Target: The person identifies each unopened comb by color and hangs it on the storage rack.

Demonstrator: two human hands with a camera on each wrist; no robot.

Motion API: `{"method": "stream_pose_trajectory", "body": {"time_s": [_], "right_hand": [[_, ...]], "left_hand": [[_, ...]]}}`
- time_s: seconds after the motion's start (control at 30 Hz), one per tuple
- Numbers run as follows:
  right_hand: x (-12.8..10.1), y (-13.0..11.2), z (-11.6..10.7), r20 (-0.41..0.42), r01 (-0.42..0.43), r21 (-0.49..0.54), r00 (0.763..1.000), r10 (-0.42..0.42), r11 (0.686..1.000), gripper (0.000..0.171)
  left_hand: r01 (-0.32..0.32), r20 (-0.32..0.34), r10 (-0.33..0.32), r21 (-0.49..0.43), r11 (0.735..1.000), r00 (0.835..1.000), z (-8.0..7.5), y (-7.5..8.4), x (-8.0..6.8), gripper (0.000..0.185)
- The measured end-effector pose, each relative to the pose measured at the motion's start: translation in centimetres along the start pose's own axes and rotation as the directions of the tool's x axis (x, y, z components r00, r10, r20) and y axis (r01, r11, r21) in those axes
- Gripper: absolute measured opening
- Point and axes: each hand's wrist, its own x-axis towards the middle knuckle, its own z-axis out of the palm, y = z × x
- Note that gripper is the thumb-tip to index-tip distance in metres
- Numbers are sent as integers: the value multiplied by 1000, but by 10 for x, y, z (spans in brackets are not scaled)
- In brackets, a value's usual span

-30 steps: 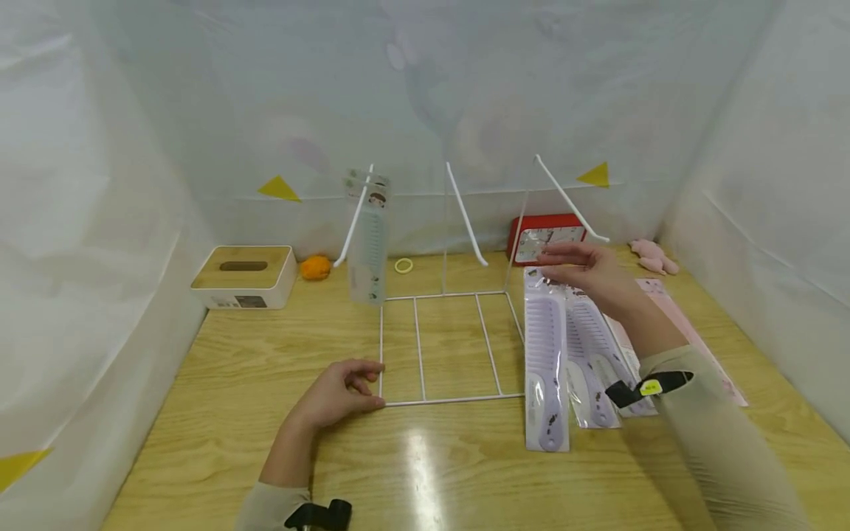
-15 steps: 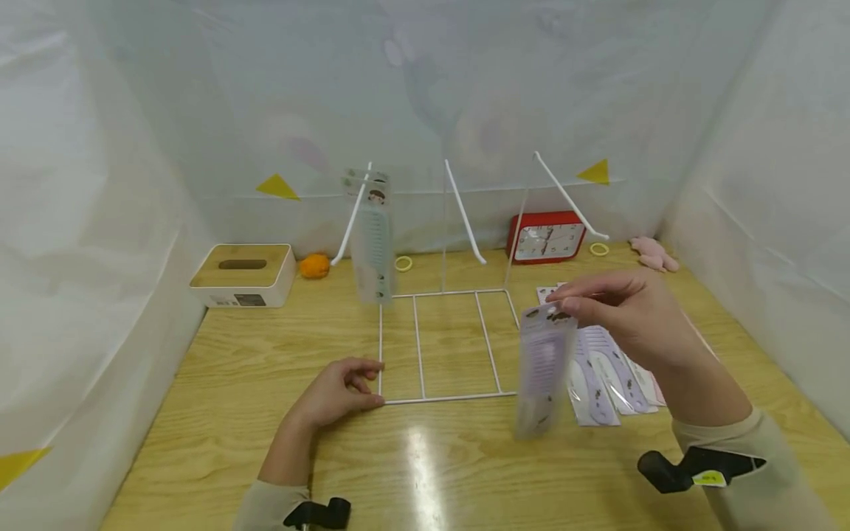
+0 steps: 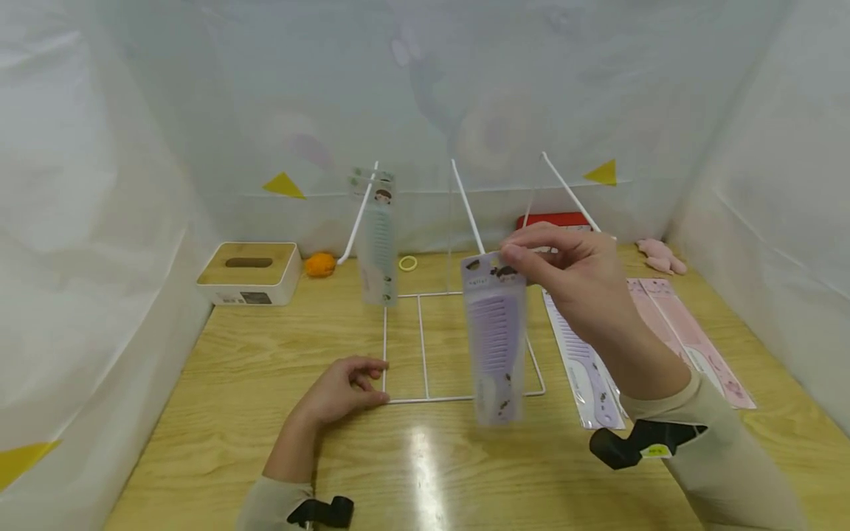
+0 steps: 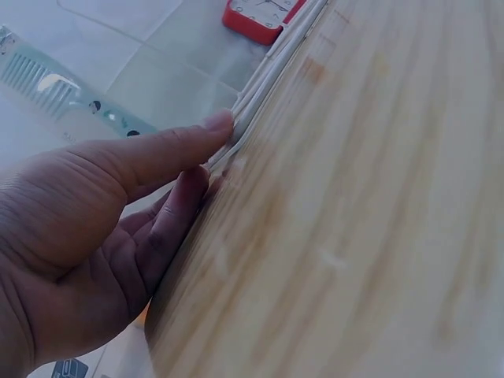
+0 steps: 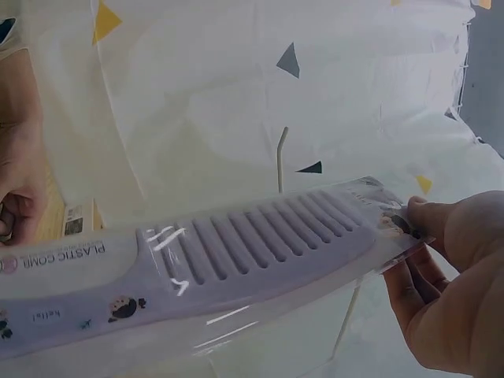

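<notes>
The left grip (image 3: 341, 391) has its thumb and finger together on the near left corner of one white wire rack (image 3: 432, 400) standing on the bench (image 3: 265, 369). The right grip (image 3: 578, 284) is pinched closed on the top edge of one bagged purple comb (image 3: 494, 339), which hangs upright in front of the rack; its top overlaps the tip of the middle prong (image 3: 468, 206), one of three, and contact cannot be told. To the right, at least one purple comb pack (image 3: 584, 376) lies flat, partly behind the wrist, with two pink packs (image 3: 704, 339) beyond. Two green comb packs (image 3: 380, 236) appear to hang on the left prong. Farthest back stand one tissue box (image 3: 249, 276), one orange toy (image 3: 320, 265), one yellow ring (image 3: 401, 264), one red clock (image 3: 554, 219), mostly hidden by the right grip, and one pink toy (image 3: 660, 256).
</notes>
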Motion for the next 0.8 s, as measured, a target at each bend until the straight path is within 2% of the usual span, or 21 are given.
{"method": "stream_pose_trajectory", "body": {"time_s": [0.2,0.33,0.4,0.5,0.67,0.8], "right_hand": [[8,9,3,29,-5,-35,1000,6,999,10],[18,17,3,2,-49,-124,999,50,991,7],[27,23,3,-29,-91,-171,996,88,981,9],[45,33,2,-64,-174,-150,984,166,973,12],[76,47,1,-119,-299,-149,952,283,943,23],[100,59,1,-134,-308,-154,948,289,939,27]], "left_hand": [[5,-12,-4,9,1000,1000,1,-3,2,51],[9,-13,-9,9,1000,1000,1,-2,2,51],[10,-15,-10,16,1000,1000,2,-1,2,51],[12,-21,-12,22,1000,1000,2,1,2,51],[17,-26,-16,27,999,1000,1,1,2,50],[20,-18,-20,20,1000,1000,1,-1,2,50]]}}
